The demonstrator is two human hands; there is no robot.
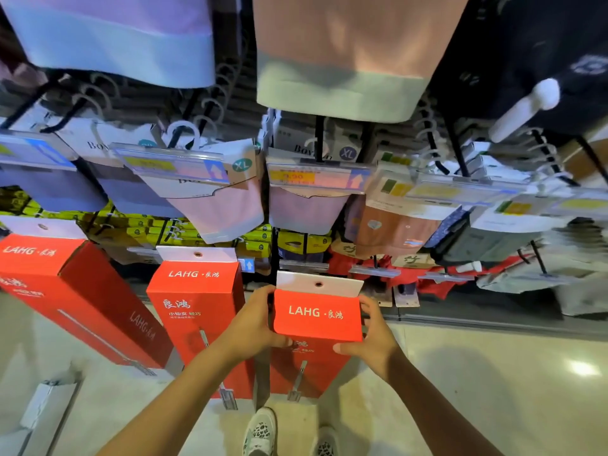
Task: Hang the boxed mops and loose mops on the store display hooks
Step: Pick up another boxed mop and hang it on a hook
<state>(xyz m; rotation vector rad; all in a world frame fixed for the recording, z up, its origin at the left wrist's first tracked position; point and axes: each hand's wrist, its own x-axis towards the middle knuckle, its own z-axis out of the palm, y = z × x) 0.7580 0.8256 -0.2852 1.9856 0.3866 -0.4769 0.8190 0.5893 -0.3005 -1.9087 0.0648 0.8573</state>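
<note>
Boxed mop [317,315], red carton, white hang tab [318,284] on top: both your hands clasp its upper end, left hand [253,324] and right hand [375,337] curled round the sides, low before the display. Keep it upright; line the tab's hole with a free hook.

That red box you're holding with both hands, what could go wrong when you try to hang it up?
1. The red box hangs by one small hole in its white tab; missing the hook could bend or tear the tab.
2. The left hand and right hand grip only the top of a long box, so its lower end might swing into the neighbouring red box.
3. Hanging packets crowd the space above and might get knocked.
</note>
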